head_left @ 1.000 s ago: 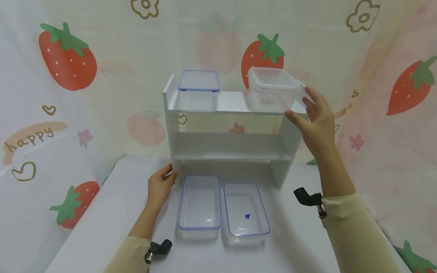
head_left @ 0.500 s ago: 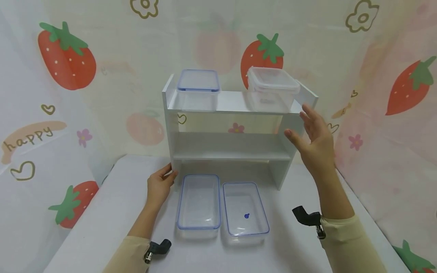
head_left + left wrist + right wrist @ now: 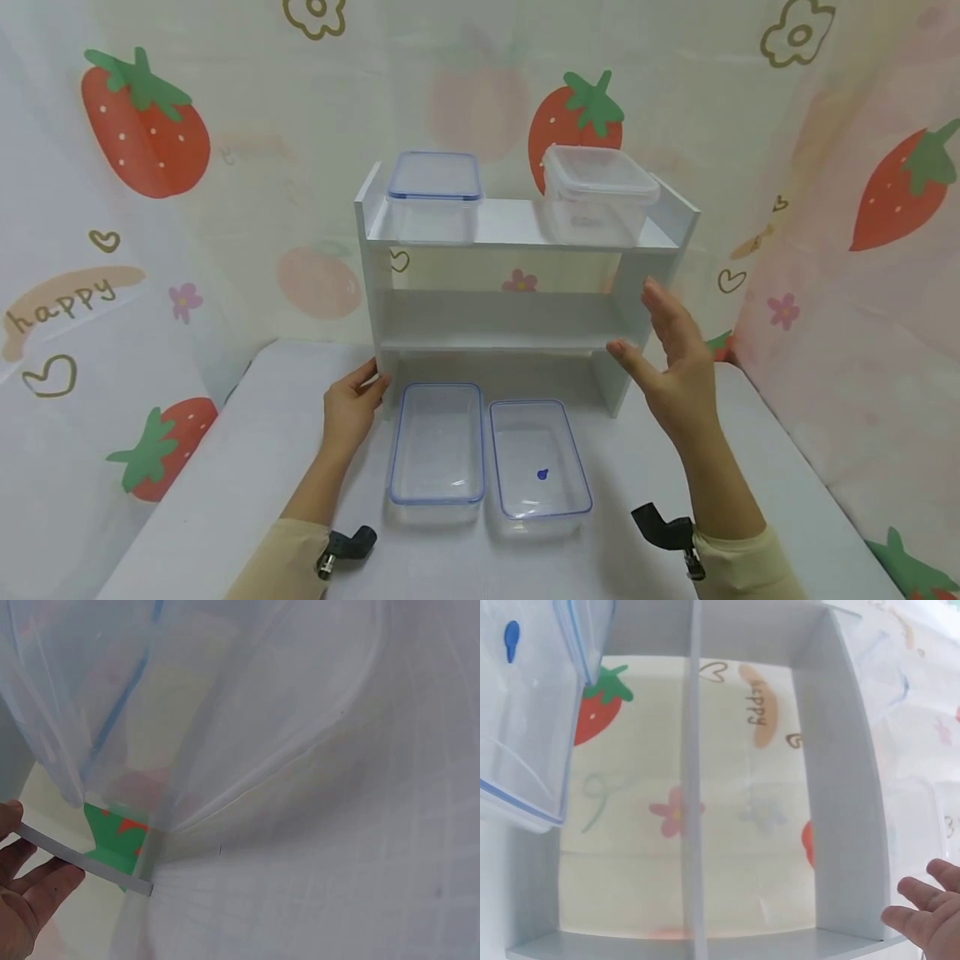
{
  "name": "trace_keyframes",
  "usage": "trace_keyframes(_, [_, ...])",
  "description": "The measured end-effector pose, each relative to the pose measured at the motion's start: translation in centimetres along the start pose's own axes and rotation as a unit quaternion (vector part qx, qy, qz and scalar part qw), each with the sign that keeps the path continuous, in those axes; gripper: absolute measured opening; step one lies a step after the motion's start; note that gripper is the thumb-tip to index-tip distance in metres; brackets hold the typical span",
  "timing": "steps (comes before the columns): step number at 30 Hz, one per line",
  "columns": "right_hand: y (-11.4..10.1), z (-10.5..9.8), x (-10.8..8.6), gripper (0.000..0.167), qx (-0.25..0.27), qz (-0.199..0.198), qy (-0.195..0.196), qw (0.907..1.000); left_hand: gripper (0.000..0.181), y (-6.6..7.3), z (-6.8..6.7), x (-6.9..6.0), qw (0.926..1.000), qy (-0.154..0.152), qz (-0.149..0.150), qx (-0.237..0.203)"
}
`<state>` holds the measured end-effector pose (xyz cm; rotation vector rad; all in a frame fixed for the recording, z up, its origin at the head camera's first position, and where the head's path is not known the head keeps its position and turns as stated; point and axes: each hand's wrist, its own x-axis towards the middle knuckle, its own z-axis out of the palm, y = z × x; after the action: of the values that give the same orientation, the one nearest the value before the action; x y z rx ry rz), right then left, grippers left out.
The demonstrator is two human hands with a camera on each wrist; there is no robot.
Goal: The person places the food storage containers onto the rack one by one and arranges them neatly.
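A white two-tier shelf (image 3: 510, 321) stands on the table. My left hand (image 3: 351, 408) pinches the front edge of its left side panel (image 3: 82, 861), as the left wrist view shows. My right hand (image 3: 675, 383) is in the air in front of the shelf's right side, fingers extended, holding nothing. On the top board sit a clear food container with a blue-edged lid (image 3: 435, 218) at left and one with a whitish lid (image 3: 600, 208) at right. Two clear blue-rimmed food containers (image 3: 437, 446) lie on the table in front; the right one (image 3: 525, 442) has a blue mark.
The white-covered table (image 3: 645, 467) extends on both sides of the shelf. Behind it hangs a backdrop (image 3: 480, 83) printed with strawberries and flowers. Raised end panels (image 3: 675, 212) close off the top board at left and right. The middle board (image 3: 510, 321) lies below it.
My right hand has left the whitish-lidded container on the top board and moved down and towards me. My left hand stays on the shelf's side panel; the containers have not moved.
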<state>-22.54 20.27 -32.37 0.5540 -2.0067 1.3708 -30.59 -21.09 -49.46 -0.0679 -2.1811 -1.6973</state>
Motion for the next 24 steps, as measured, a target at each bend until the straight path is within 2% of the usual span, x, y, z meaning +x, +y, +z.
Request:
trace_keyframes(8, [0.7,0.3,-1.9,0.082,-0.009,-0.006,-0.014,0.9998,0.045,0.0,0.1,0.1,1.0000,0.001,-0.005,-0.002])
trace_keyframes(16, [1.7,0.7,-3.3,0.088,-0.015,-0.041,-0.036,0.9984,0.045,-0.2,0.1,0.2,1.0000,0.004,-0.005,-0.001])
trace_keyframes(24, [2.5,1.1,-5.1,0.085,-0.024,-0.018,-0.057,0.9979,0.046,-0.1,0.2,0.1,1.0000,0.004,-0.004,-0.006])
